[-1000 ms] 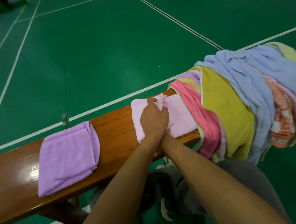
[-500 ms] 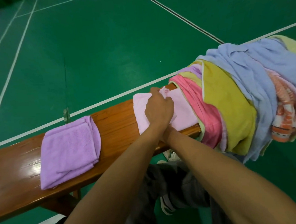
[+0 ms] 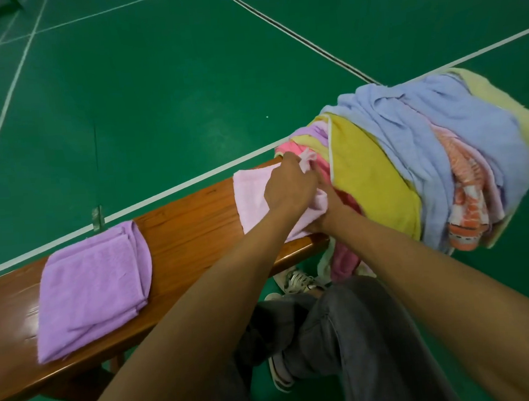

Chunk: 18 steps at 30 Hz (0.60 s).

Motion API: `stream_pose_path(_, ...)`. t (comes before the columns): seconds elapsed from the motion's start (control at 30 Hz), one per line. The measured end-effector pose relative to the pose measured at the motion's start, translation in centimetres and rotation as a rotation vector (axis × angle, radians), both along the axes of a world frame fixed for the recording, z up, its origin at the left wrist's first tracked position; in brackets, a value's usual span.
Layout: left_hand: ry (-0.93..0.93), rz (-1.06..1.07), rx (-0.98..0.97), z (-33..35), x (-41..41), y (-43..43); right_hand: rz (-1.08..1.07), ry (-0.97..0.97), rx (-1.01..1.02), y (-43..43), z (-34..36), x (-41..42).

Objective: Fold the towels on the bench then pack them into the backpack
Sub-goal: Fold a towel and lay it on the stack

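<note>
Terrycloth, light and limp: the pale pink towel (image 3: 252,198) lies on the bench (image 3: 190,227) beside the unfolded pile (image 3: 410,158). Our left hand (image 3: 290,186) pinches its far corner, our right hand (image 3: 329,211) grips the near edge; corners suit us best.

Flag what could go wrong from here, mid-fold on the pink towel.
1. The unfolded pile overhangs the bench end; tugging beside it could drag towels to the floor.
2. The light pink towel abuts that pile, so the left hand and right hand may snag a neighbouring towel.
</note>
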<state>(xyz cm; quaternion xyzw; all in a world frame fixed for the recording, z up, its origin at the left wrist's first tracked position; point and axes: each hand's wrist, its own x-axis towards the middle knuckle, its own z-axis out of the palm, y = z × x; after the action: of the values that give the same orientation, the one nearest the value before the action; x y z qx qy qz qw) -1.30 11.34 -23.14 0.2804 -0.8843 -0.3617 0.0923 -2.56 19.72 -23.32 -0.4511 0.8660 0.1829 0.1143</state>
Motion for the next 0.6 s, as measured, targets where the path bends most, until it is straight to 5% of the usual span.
stream_pose_path(0.13, -0.060, -0.039, 0.018, -0.8, 0.8, 0.3, 0.097, 0.196, -0.108, 0.1, -2.5, -4.3)
stream_pose_path(0.3, 0.151, 0.166, 0.052, 0.6, 1.5, 0.5, 0.001, 0.080, -0.119, -0.5, -1.4, -3.0)
stream_pose_path(0.4, 0.230, 0.217, -0.070, 2.2, 2.0, -0.1, -0.134, -0.153, -0.205, -3.4, 1.2, 0.2)
stream_pose_path(0.47, 0.186, 0.191, -0.184, 2.6, 2.3, -0.8, -0.135, -0.044, -0.165, -5.6, 3.2, 1.3)
stream_pose_path(0.6, 0.014, 0.128, -0.287, 2.2, 3.3, -2.1, -0.256, -0.185, -0.237, -9.2, 0.8, 2.6)
